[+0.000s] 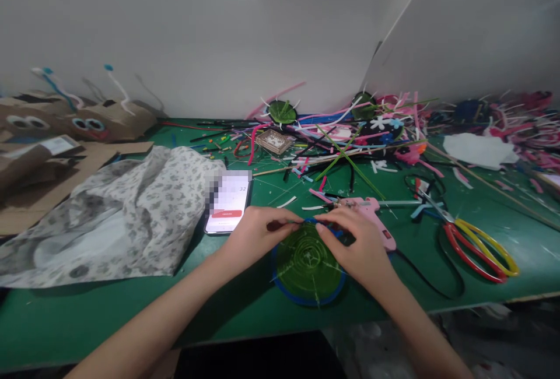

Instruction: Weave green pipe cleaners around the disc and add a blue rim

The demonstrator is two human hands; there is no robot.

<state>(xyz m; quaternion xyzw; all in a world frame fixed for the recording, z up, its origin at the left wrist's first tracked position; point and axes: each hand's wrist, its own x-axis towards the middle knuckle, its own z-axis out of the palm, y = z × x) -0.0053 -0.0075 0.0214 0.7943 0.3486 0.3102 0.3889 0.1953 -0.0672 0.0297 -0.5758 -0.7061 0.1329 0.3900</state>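
A round green disc (306, 265) with a blue pipe-cleaner rim lies flat on the green table near its front edge. My left hand (256, 233) pinches the blue rim at the disc's far edge, fingers closed. My right hand (356, 242) rests over the disc's right side, its fingertips pressed on the same blue rim close to the left hand's. A pink glue gun (371, 216) lies just behind my right hand, its black cord looping to the right.
A phone (230, 201) lies left of the disc beside a flowered grey cloth (118, 221). Red-and-yellow scissors (476, 245) sit at right. Pipe cleaners and sticks (350, 134) litter the back. Cardboard figures (56, 128) stand far left, white boards behind.
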